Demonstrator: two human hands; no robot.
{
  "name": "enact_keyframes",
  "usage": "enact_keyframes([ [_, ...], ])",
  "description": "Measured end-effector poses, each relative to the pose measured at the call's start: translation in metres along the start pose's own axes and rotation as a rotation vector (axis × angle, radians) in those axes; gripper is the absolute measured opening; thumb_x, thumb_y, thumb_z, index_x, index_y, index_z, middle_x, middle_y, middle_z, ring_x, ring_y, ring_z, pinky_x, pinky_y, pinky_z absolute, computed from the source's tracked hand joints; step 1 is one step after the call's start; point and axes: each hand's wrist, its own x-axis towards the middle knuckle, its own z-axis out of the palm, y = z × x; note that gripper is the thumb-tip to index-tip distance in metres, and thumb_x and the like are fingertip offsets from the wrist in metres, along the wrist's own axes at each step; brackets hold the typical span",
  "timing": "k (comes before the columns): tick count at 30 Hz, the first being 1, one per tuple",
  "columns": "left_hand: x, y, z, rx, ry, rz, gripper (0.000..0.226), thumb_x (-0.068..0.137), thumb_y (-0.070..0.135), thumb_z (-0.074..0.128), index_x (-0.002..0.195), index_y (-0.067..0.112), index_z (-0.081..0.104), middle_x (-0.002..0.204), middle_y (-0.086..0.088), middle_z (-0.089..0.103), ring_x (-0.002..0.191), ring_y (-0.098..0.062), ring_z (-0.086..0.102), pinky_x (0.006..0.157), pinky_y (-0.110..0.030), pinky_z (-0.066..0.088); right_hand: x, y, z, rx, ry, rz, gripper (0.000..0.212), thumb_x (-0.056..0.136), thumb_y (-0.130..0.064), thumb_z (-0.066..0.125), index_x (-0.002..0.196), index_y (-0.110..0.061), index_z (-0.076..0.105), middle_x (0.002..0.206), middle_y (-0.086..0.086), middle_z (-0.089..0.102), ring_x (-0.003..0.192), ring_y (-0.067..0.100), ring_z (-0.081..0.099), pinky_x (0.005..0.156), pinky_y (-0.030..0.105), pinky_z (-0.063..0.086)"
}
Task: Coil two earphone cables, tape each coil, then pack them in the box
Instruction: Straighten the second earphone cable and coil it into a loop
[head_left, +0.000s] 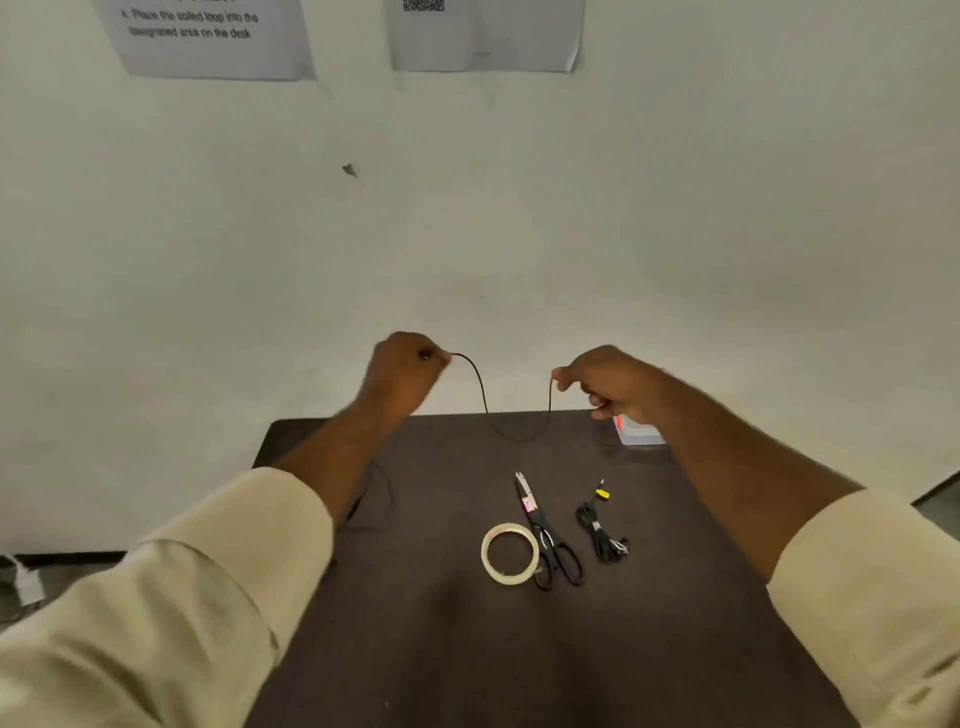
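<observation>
Text on wall sheet (208, 36), readable part: "Place the coiled loop into the designated area on the desk". Second sheet (485, 34) carries a QR code; rest illegible. Red label on scissors (545, 530) too small to read.

Ref. landmark: tape roll (510, 554) on dark table (467, 649).

Left hand (402, 371) and right hand (613, 384) are raised above table's far edge, well beyond roll. Each pinches one black earphone cable (485, 402) between thumb and fingers; cable sags in a U between both grips.

Qty: 2 cables. Second cable (602, 535) lies bundled right of roll, past scissors, yellow tag near plug. Scissors, 1 pr, touch roll's right side. Clear box (641, 434), 1 pc, sits far right of roll, partly behind right hand.
</observation>
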Motion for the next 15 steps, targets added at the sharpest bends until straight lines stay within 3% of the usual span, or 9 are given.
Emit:
enact_keyframes([
  [3,-0.003,0.018,0.021,-0.077,-0.130,0.001,0.016,0.085,0.026,0.070,0.069,0.022,0.070,0.064,0.019,0.061,0.060,0.002,0.056,0.048,-0.004,0.035,-0.007,-0.017,0.028,0.138,-0.060,-0.060,0.024,0.087,-0.032,0.067,0.103,-0.015,0.068,0.073,-0.003,0.044,0.060,0.012,0.038,0.055,0.025,0.041],
  [5,-0.001,0.027,0.024,-0.041,-0.189,0.032,0.018,0.086,0.028,0.068,0.072,0.016,0.071,0.065,0.012,0.063,0.060,-0.004,0.057,0.051,-0.015,0.038,-0.010,-0.023,0.040,0.118,-0.051,-0.198,0.023,0.087,-0.025,0.068,0.109,-0.019,0.067,0.087,-0.010,0.056,0.070,0.008,0.047,0.055,0.024,0.042],
  [8,0.003,0.036,0.021,-0.019,-0.233,0.066,0.027,0.086,0.027,0.067,0.076,0.002,0.070,0.066,-0.002,0.062,0.059,-0.013,0.050,0.055,-0.025,0.037,-0.008,-0.024,0.050,0.090,0.025,-0.379,0.018,0.086,-0.021,0.071,0.101,-0.012,0.073,0.083,-0.006,0.062,0.066,0.009,0.048,0.053,0.021,0.035],
  [10,0.004,0.039,0.016,-0.012,-0.239,0.090,0.027,0.086,0.028,0.068,0.072,0.006,0.069,0.062,0.003,0.059,0.055,-0.009,0.049,0.053,-0.021,0.034,-0.005,-0.021,0.049,-0.008,0.126,-0.456,0.017,0.087,-0.024,0.070,0.091,-0.008,0.075,0.072,-0.002,0.062,0.062,0.009,0.046,0.056,0.022,0.033],
  [13,0.009,0.034,0.003,0.007,-0.243,0.104,0.018,0.085,0.029,0.071,0.076,0.013,0.072,0.074,0.009,0.065,0.068,-0.004,0.058,0.057,-0.017,0.039,-0.002,-0.011,0.036,-0.325,0.193,-0.515,0.018,0.091,-0.024,0.064,0.091,-0.007,0.073,0.081,-0.003,0.062,0.078,0.013,0.054,0.067,0.024,0.036],
  [15,0.014,0.026,-0.008,0.008,-0.245,0.085,0.017,0.085,0.027,0.072,0.082,0.010,0.074,0.078,0.009,0.066,0.071,-0.001,0.058,0.059,-0.016,0.039,-0.003,0.000,0.026,-0.343,0.179,-0.518,0.016,0.093,-0.020,0.061,0.092,-0.008,0.071,0.088,-0.003,0.063,0.088,0.014,0.056,0.073,0.021,0.035],
])
